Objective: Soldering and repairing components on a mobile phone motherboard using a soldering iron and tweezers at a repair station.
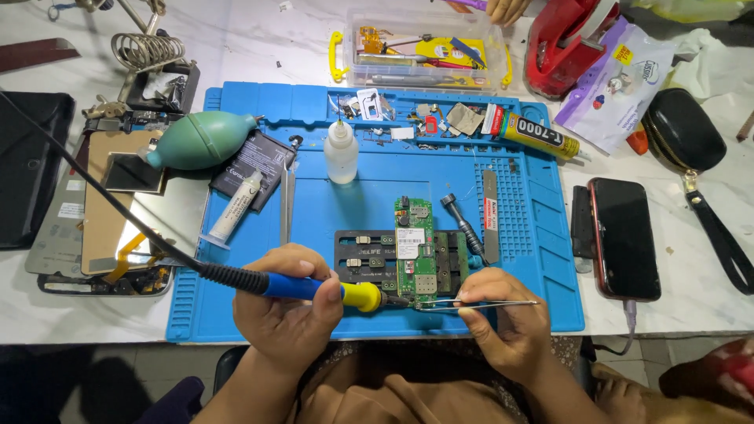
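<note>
Head view, as I log it: left hand [287,302] clamps blue-and-yellow soldering iron [314,289], right hand [503,314] pinches steel tweezers [479,303], both tips at green circuit board [414,247] in black holder [365,255]; I'd keep wrists braced.

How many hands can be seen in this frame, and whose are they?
3. The person's left hand grips a soldering iron; their right hand holds tweezers at the circuit board. Another person's hand shows partly at the top edge.

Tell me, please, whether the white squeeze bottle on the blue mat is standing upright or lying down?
Upright: the white squeeze bottle stands on its base on the blue mat, nozzle pointing up.
</note>
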